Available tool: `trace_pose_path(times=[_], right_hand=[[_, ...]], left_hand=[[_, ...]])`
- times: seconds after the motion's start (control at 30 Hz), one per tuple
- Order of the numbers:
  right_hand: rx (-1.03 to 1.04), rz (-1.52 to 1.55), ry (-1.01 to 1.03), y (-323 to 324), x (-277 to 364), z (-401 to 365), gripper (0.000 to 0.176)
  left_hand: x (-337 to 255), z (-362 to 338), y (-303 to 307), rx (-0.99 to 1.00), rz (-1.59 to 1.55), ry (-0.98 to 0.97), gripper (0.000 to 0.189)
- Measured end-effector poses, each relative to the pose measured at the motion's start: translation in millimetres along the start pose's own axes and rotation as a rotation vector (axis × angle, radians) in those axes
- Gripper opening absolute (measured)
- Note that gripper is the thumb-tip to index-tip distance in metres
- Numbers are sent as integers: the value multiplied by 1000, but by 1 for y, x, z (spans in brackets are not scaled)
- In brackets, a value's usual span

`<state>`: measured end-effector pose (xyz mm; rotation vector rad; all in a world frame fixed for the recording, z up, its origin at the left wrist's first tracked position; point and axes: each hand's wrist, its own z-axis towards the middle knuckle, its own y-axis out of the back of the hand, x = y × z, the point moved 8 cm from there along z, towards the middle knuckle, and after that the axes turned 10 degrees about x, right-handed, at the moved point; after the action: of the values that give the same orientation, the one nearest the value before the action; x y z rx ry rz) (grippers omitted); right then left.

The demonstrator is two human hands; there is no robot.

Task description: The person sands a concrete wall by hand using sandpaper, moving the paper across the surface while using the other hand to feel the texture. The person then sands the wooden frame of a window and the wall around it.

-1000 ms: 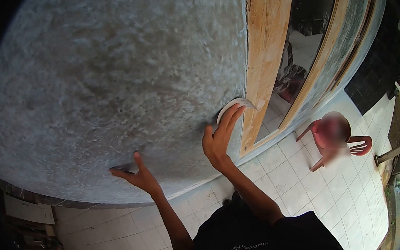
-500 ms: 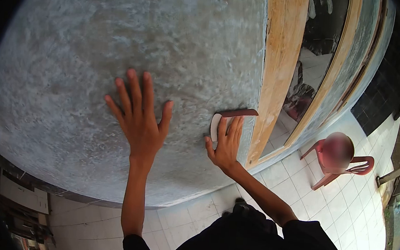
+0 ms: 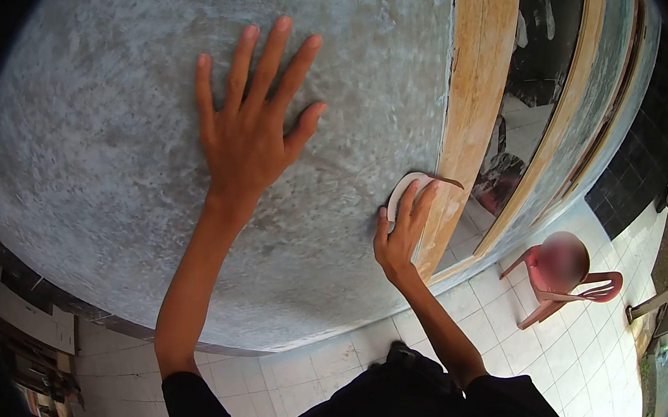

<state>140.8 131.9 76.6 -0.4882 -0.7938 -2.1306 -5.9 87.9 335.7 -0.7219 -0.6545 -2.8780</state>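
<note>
Right hand [image 3: 401, 244] holding sandpaper [image 3: 402, 194] against wall [image 3: 346, 162];
left hand [image 3: 249, 137] spread open, apart; strokes need care beside window frame [image 3: 472, 78]

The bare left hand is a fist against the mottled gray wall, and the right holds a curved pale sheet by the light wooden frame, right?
No fist: the head view shows the left hand open, fingers spread, against the gray wall. The right hand does hold the curved pale sheet by the wooden frame.
</note>
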Motion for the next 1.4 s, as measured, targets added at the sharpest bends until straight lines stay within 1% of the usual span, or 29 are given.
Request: trace_pose_path(times=[0.07, 0.13, 0.2, 0.27, 0.3, 0.33, 0.4, 0.43, 0.47, 0.53, 0.57, 0.6, 0.67, 0.7, 0.73, 0.83, 0.9, 0.93, 1.0, 1.03, 1.07, 1.13, 1.17, 1.2, 1.27, 1.3, 1.33, 1.4], right_hand=[[54, -73, 92, -6, 18, -3, 74], [213, -149, 299, -23, 34, -18, 70], [159, -155, 325, -13, 19, -9, 69], [-31, -48, 62, 12, -9, 11, 68], [-106, 49, 46, 16, -13, 15, 68], [-104, 43, 42, 14, -11, 11, 68], [57, -106, 159, -6, 8, -9, 67], [134, -138, 257, -14, 15, -22, 68], [125, -142, 252, -13, 11, -25, 68], [84, -73, 89, -3, -7, -18, 67], [-23, 25, -81, 6, -26, -13, 68], [-16, 24, -82, 5, -23, -14, 68], [-25, 97, -97, -1, -17, -21, 68], [114, -52, -35, -14, -6, -33, 67], [202, -61, 90, -23, 6, -46, 67], [204, -63, 52, -26, -6, -49, 63], [-121, 351, -462, -7, -56, -51, 58], [-119, 353, -467, -10, -55, -54, 58], [-40, 216, -312, -16, -36, -56, 55], [62, 118, -236, -23, -25, -62, 56], [54, 115, -239, -23, -26, -69, 56], [202, 37, -121, -36, -16, -80, 56], [129, 136, -269, -33, -32, -81, 56], [130, 140, -281, -35, -33, -75, 56], [-123, 362, -592, -29, -53, -81, 56], [-90, 328, -555, -35, -42, -82, 55], [-96, 324, -566, -34, -32, -85, 55], [100, 171, -350, -39, 0, -80, 53]], left_hand=[[11, 0, 5, -34, 15, 23, 55], [15, -2, 6, -76, 19, 32, 54], [18, -4, 7, -94, 46, 56, 53], [20, -7, 7, -94, 39, 64, 54], [21, -10, 7, -89, 40, 77, 54], [20, -11, 6, -86, 33, 77, 54], [19, -14, 6, -107, 52, 79, 55], [18, -14, 6, -112, 45, 69, 55], [18, -15, 5, -118, 52, 68, 55], [17, -16, 6, -132, 60, 66, 56], [17, -18, 4, -96, 67, 66, 56], [16, -22, 2, -54, 74, 67, 57], [12, -28, -2, -47, 57, 60, 58], [8, -29, -4, -46, 40, 46, 59], [3, -32, -6, -49, 34, 37, 59], [-13, -42, -16, 10, 28, -9, 60], [-31, -52, -28, 113, 32, -103, 60], [-37, -58, -31, 118, 32, -105, 60], [-58, -64, -45, 168, 27, -196, 63], [-68, -64, -49, 161, 23, -205, 63], [-81, -64, -54, 185, 32, -249, 64], [-105, -66, -61, 216, 38, -304, 66], [-121, -67, -66, 241, 51, -369, 67], [-134, -68, -71, 268, 63, -433, 69], [-150, -70, -79, 290, 53, -485, 69], [-158, -72, -82, 300, 47, -530, 69], [-161, -72, -82, 299, 40, -541, 69], [-162, -70, -82, 281, 14, -531, 68]])
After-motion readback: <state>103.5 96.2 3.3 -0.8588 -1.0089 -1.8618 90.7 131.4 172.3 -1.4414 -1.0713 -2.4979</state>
